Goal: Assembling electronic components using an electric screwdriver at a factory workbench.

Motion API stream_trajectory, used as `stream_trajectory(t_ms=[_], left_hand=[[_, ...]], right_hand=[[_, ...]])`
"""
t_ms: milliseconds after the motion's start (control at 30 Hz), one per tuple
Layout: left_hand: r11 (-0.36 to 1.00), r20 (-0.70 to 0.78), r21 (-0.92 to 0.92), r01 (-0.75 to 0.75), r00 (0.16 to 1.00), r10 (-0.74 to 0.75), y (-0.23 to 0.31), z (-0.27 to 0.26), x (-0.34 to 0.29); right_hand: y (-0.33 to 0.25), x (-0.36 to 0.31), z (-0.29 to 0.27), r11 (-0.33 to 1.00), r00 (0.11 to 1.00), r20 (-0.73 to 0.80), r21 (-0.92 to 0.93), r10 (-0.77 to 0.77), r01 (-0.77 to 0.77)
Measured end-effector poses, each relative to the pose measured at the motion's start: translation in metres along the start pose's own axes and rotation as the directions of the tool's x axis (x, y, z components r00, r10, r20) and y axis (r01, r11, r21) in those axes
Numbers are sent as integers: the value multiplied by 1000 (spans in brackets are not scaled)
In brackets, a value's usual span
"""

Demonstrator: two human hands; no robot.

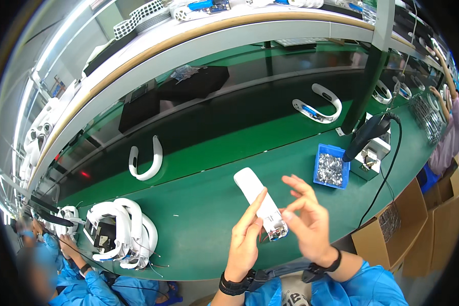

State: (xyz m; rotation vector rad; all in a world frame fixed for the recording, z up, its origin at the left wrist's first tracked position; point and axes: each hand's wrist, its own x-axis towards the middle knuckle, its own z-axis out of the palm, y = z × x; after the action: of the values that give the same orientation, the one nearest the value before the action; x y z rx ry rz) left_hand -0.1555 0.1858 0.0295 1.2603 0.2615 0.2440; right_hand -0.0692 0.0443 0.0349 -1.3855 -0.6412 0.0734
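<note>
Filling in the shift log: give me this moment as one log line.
left hand: holds white curved part | right hand: open, beside part's end | blue bin of screws: right, on green bench

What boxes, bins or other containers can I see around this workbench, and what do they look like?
Blue bin: small, square, on the green bench right of the hands, full of silvery bits.
Cardboard boxes: brown, open, on the floor at lower right.
Black trays: flat, dark, at the back under the shelf.
</note>
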Motion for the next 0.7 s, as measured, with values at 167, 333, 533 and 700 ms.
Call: stream_trajectory(t_ms=[167,333,533,700], left_hand=[[998,-5,-49,-28,1000,28,-2,5,2],[984,-39,99,-145,988,150,-3,11,1],[978,2,90,-190,982,191,-11,16,1],[971,-116,138,-193,971,209,-6,24,-4]], right_hand=[[19,-10,22,996,992,-123,-85,7,-18],[27,-13,28,950,977,-162,-300,-139,86],[27,-13,34,920,962,-204,-380,-184,96],[31,-12,28,897,960,-73,-380,-271,224]])
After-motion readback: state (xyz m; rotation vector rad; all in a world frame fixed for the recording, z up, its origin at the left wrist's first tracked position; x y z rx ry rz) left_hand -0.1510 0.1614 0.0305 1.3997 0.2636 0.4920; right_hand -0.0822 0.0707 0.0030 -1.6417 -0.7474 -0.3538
